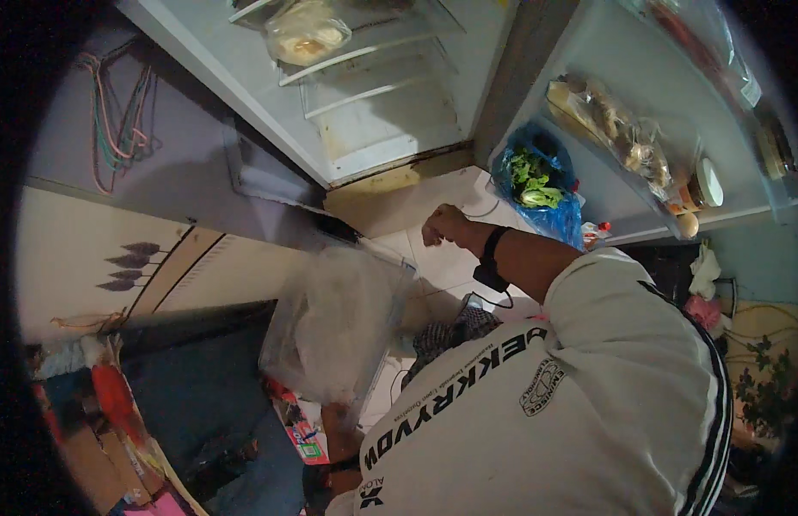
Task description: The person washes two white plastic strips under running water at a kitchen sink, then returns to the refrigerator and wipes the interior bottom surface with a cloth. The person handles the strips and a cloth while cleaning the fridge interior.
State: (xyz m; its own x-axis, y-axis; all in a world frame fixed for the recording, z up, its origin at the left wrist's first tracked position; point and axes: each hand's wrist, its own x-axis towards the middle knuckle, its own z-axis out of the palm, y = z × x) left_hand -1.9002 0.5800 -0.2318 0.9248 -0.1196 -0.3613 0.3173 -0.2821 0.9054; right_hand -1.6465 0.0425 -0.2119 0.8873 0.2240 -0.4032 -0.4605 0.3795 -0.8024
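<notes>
A translucent plastic bin, blurred and tilted, is held up on my left side. My left forearm runs up behind it; the hand on the bin is mostly hidden by the cloudy plastic. In front of the open refrigerator, my right hand hangs above the tiled floor with fingers curled and nothing visible in them. A black strap with a small box circles that wrist. Just beyond it, a blue plastic bag of leafy greens rests by the open refrigerator door.
A bagged food item sits on an upper refrigerator shelf. The door rack holds bagged ginger-like roots, a white-lidded jar and an egg. Clothes hangers hang at left. A printed box stands below the bin.
</notes>
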